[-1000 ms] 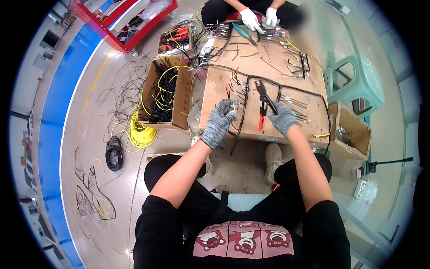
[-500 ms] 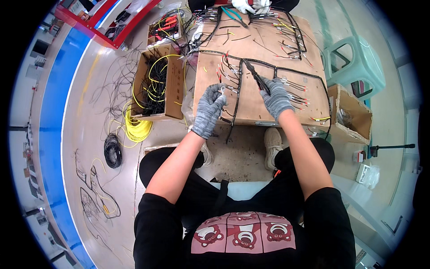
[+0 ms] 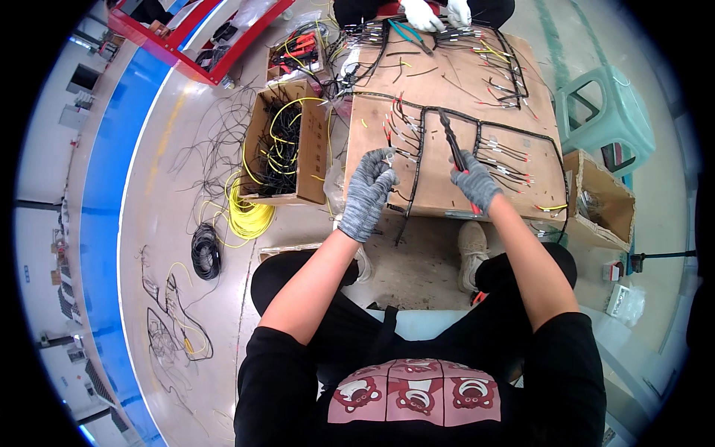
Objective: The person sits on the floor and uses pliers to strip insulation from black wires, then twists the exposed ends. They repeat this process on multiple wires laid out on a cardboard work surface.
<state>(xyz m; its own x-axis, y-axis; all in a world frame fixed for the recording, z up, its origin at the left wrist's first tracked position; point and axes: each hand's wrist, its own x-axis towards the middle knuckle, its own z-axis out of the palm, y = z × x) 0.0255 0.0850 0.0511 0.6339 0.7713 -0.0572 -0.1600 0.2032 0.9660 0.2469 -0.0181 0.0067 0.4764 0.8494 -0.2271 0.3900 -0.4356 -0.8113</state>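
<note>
While right hand (image 3: 474,181) clasps pliers (image 3: 456,153) | left hand (image 3: 370,186) pinches wire (image 3: 402,212) | brown carton (image 3: 287,145) left.

Gloved right hand (image 3: 474,184) grips pliers (image 3: 456,153) pointing to 11 o'clock; left hand (image 3: 369,192) pinches wires (image 3: 406,160) on the tabletop (image 3: 447,82)

Grey knitted gloves are worn on the left hand (image 3: 369,192) and the right hand (image 3: 474,185). A black short-sleeved shirt with a pink bear picture is seen at the bottom middle.
</note>
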